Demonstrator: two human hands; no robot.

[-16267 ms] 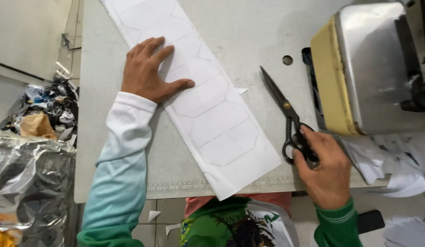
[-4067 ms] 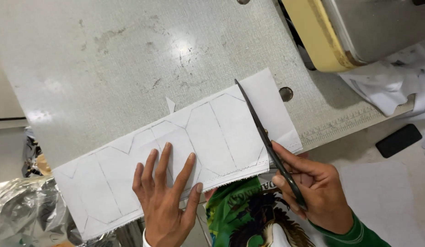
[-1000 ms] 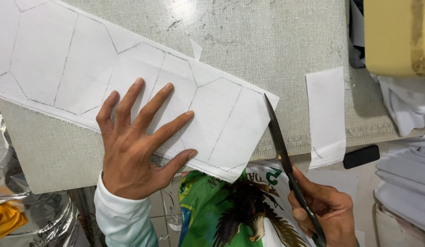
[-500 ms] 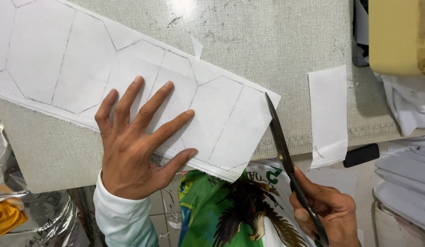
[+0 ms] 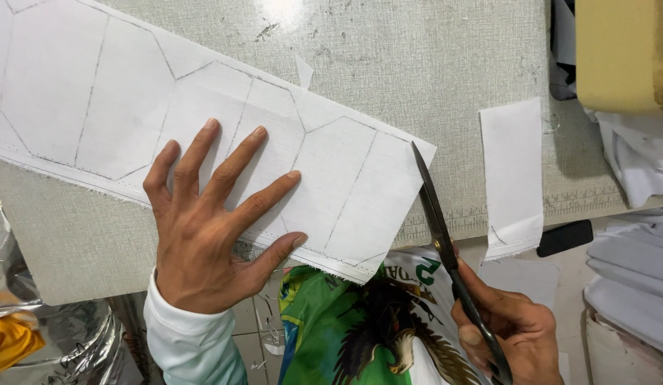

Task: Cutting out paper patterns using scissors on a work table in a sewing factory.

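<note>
A long white fabric strip (image 5: 117,107) marked with pencilled hexagon outlines lies slanted across the grey table (image 5: 431,64). My left hand (image 5: 210,221) presses flat on it, fingers spread, near its lower right end. My right hand (image 5: 513,331) grips black-handled scissors (image 5: 435,214) by the handles. The blades are closed and point up, their tip just beside the strip's right edge. A cut-off white rectangle of fabric (image 5: 513,175) lies to the right of the scissors, hanging slightly over the table's front edge.
A yellowish sewing machine body (image 5: 620,53) stands at the top right, with white fabric pieces (image 5: 634,164) piled beside and below it. A black flat object (image 5: 565,237) lies under the table edge. Crumpled silver plastic (image 5: 53,342) sits at the lower left.
Since four seconds ago a rectangle has been cut from the strip's end and lies to the right. In the last second the hands and scissors barely shifted.
</note>
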